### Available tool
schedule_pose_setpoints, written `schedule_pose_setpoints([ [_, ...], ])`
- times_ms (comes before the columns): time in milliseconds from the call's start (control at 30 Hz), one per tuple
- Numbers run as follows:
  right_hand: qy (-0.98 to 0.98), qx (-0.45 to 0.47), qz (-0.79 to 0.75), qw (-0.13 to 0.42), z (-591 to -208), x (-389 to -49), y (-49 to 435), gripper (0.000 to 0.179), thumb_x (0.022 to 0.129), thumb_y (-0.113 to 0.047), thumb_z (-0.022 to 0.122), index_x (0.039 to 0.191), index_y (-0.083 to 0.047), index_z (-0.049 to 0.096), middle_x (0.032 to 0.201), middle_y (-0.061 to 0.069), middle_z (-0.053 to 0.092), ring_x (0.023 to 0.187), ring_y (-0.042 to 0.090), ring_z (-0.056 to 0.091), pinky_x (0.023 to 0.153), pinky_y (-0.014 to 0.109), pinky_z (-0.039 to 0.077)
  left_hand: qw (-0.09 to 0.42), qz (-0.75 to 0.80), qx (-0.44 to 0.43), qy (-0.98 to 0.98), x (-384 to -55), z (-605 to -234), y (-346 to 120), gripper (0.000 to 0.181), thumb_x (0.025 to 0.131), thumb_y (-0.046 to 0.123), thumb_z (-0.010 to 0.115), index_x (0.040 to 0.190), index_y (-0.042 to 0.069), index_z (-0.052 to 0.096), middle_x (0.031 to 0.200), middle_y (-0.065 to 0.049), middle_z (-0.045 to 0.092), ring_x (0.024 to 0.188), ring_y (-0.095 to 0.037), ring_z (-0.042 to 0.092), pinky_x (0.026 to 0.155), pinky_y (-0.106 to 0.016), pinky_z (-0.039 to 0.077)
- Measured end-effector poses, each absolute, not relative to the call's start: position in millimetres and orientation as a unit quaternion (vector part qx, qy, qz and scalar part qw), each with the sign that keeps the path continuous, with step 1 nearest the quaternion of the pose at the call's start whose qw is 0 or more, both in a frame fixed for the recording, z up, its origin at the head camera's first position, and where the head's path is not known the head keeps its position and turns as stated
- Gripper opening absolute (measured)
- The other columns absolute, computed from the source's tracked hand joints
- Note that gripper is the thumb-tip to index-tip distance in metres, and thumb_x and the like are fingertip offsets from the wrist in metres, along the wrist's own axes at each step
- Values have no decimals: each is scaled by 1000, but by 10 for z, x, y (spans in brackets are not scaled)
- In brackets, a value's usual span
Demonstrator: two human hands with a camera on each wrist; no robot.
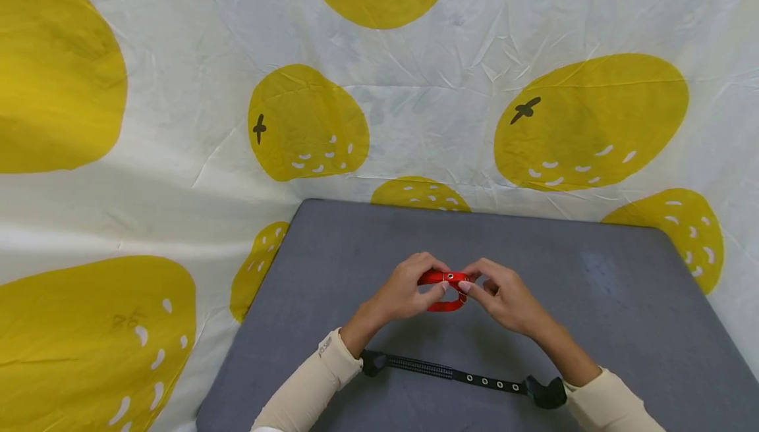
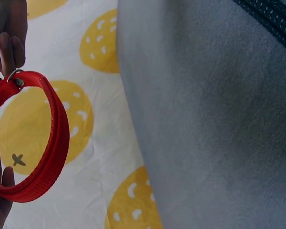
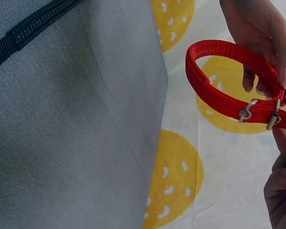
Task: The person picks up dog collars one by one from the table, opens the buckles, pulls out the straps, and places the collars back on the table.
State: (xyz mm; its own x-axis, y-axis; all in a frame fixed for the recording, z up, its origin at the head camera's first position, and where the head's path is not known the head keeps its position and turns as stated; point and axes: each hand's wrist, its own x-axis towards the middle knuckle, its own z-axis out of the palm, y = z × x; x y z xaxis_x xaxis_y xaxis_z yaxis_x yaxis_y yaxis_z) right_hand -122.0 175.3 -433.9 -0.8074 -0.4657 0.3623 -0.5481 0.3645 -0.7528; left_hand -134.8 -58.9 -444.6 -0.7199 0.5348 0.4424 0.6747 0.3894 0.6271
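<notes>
A red collar (image 1: 445, 305) forms a closed loop between the two hands, held up above the grey table. My left hand (image 1: 412, 285) pinches its left side between thumb and fingers. On the other side my right hand (image 1: 504, 295) pinches the strap's end with thumb and fingertips. The left wrist view shows the wide, stitched band of the collar (image 2: 59, 138) and a metal ring near its top. Metal buckle parts and an eyelet show on the collar (image 3: 219, 98) in the right wrist view, where fingers partly cover the strap's end.
Nearer the body, a black strap (image 1: 421, 367) with a textured section and several metal eyelets lies across the grey table (image 1: 367, 241). Dark rounded pieces appear at both its ends, beside the sleeves. A white cloth (image 1: 433, 116) printed with yellow fruit hangs behind and to the sides.
</notes>
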Motion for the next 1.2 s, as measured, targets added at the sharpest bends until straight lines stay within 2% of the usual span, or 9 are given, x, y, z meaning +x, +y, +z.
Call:
schedule_pose_setpoints([
  [267,-836,284,464,70,-4370,-1210,1724,18,87,-10,78,101,-19,70,87,-8,63,46,-1,34,42,20,35,80,-420,-348,-834,-1340,-4464,-594,16,94,15,67,110,13,68,101,2,63,88,-6,53,74,-19,51],
  [500,-851,285,436,69,-4344,-1211,1699,18,87,-16,79,104,-18,74,91,-7,67,51,1,39,46,20,38,86,-407,-354,-838,-1338,-4454,-605,18,92,11,69,110,14,69,101,3,63,89,-7,53,76,-16,48],
  [1000,-850,276,433,114,-4383,-1162,1670,17,88,-8,76,102,-14,70,91,-5,64,48,-1,34,45,20,35,70,-416,-342,-840,-1330,-4470,-580,19,96,18,67,114,13,67,103,1,64,89,-8,53,76,-17,50],
  [1200,-841,273,455,109,-4409,-1141,1658,17,90,-6,74,104,-14,69,92,-4,66,45,-2,35,42,21,35,60,-431,-337,-835,-1321,-4489,-605,18,95,17,67,113,13,68,103,2,64,87,-7,54,74,-18,50],
])
